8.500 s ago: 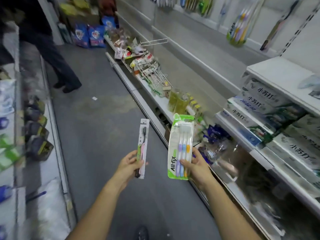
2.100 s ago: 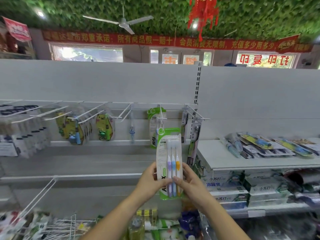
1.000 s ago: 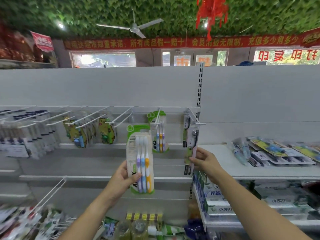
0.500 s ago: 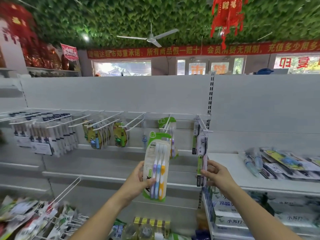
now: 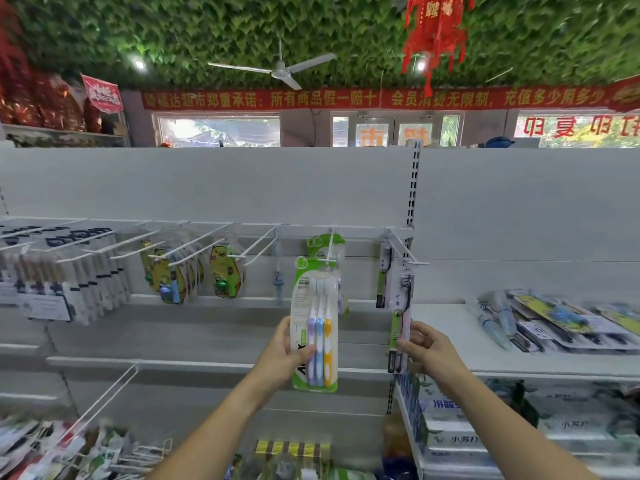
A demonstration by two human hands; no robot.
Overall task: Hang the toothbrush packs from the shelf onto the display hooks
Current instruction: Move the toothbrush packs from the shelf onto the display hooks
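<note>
1. Now the left hand (image 5: 285, 355) grips three-brush pack (image 5: 317, 327), upright, top level with a display hook (image 5: 329, 260) tip.
2. The right hand (image 5: 424, 351) pinches single-toothbrush pack (image 5: 401, 306) low down; top at rightmost hook (image 5: 414, 262) tip.

A shop: display hooks (image 5: 263, 244) hung with packaged goods, red promotional banner (image 5: 346, 98) above.

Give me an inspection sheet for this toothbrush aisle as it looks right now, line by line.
Surface: white shelf at right, loose packs lying on it.
Job's things: three-brush pack upright, top beside a display hook; single-brush pack with top at the rightmost hook, threading unclear.
Clutter: bear-shaped packs hanging; boxes below shelf.
Grippers: left hand grips three-brush pack; right hand pinches single-brush pack.
Cables: nothing seen.
Surroundings: ceiling fan, red banner, leafy ceiling.
</note>
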